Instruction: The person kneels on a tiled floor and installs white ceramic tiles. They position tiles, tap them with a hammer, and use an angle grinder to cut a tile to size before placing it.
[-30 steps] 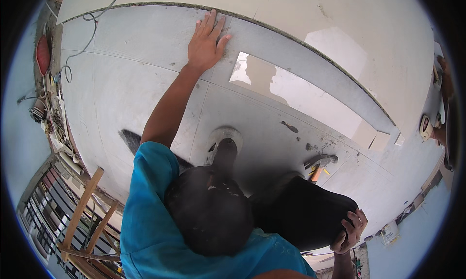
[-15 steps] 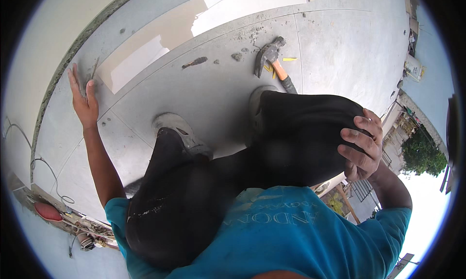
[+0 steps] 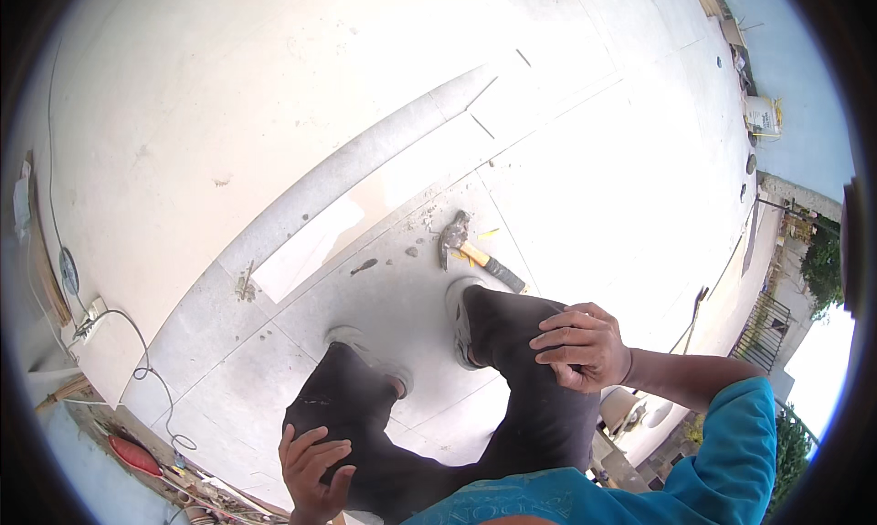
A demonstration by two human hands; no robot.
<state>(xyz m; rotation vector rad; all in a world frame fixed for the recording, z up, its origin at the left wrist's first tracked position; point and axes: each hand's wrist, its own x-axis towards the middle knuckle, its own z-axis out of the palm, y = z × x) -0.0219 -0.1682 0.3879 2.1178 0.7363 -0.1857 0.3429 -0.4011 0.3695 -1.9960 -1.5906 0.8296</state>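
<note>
My left hand lies over my left thigh with its fingers apart and nothing in them. On my right knee rests my right hand, its fingers loosely stretched and likewise holding nothing. A claw hammer with an orange and black handle lies on the tiled floor beyond my right shoe. Small yellow pieces lie by it. Left of the hammer are a dark, narrow fragment and grey crumbs. Thin greyish pieces stand or lie near the end of a white and beige strip along the wall.
A pale wall rises on the left and ahead. A cable runs from a socket box down to the floor. A red object sits lower left. A white bucket stands far right, and a metal gate is beyond.
My left hand has come back from the floor by the strip to my left thigh. The view has lifted, showing more wall. My right hand stays on my right knee; the hammer remains on the floor.
</note>
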